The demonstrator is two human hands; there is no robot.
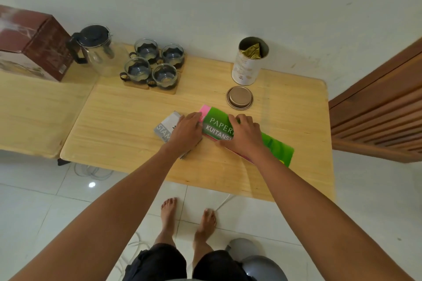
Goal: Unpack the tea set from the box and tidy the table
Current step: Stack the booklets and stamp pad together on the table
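Note:
The glass teapot (96, 49) with a black lid and several glass cups (151, 64) on wooden coasters (137, 86) stand at the back of the wooden table (125, 125). The brown tea set box (34, 45) sits at the back left on a second table. My left hand (186, 132) lies flat over a grey stamp box (165, 126), fingertips touching a pink book (205, 109). My right hand (245, 134) grips the green receipt book (276, 147) lying on the pink one, fingers on top, thumb at its near edge.
An open white tin (247, 66) with a gold bag inside stands at the back right, its round lid (239, 97) lying in front of it. A wooden slatted cabinet (376, 109) is to the right. A grey stool (260, 264) and cables are on the tiled floor.

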